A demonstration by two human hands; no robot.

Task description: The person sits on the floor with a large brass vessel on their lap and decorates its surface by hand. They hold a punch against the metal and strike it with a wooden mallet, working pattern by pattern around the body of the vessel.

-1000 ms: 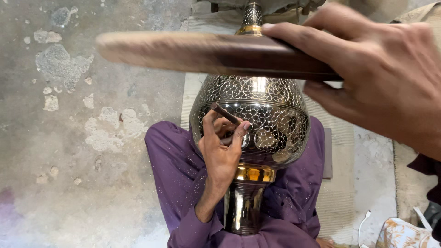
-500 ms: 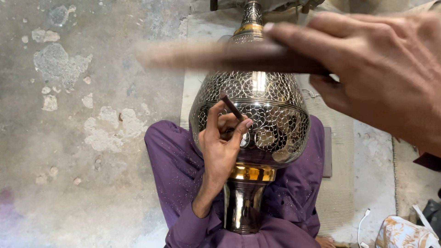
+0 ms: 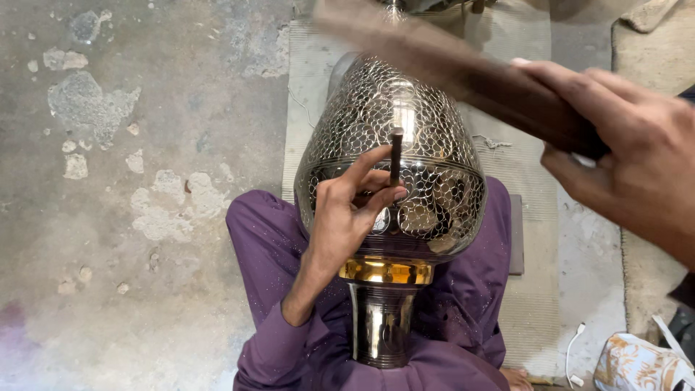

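Engraved silver-coloured metal vase [image 3: 394,166], bulb-shaped with a gold band [image 3: 386,271] and a dark polished foot [image 3: 380,326], lies in the centre of the frame across the person's lap, which is clothed in purple fabric [image 3: 268,246]. Its body is already covered, on the side that shows, with a dense pattern of small scale-like cuts, so the engraving looks far along; whether bare patches remain on the hidden side cannot be told. The left hand [image 3: 347,213] is pressed against the lower middle of the vase with its fingers closed round a thin dark metal chisel [image 3: 396,156], held upright with its tip hidden behind the fingertips, seemingly at the patterned surface. The right hand [image 3: 630,166], at the right of the frame, is clamped on one end of a long dark wooden stick [image 3: 470,69], which slants up toward the top centre and is blurred; it stands above the vase and apart from the chisel head. The two hands are well apart, one on the vase, the other off to its upper right. Under the vase and legs lies a pale woven mat [image 3: 521,156], on a worn grey concrete floor [image 3: 130,181] with patchy spots filling the left of the frame. A patterned white and gold packet [image 3: 637,366] sits in the lower right corner.
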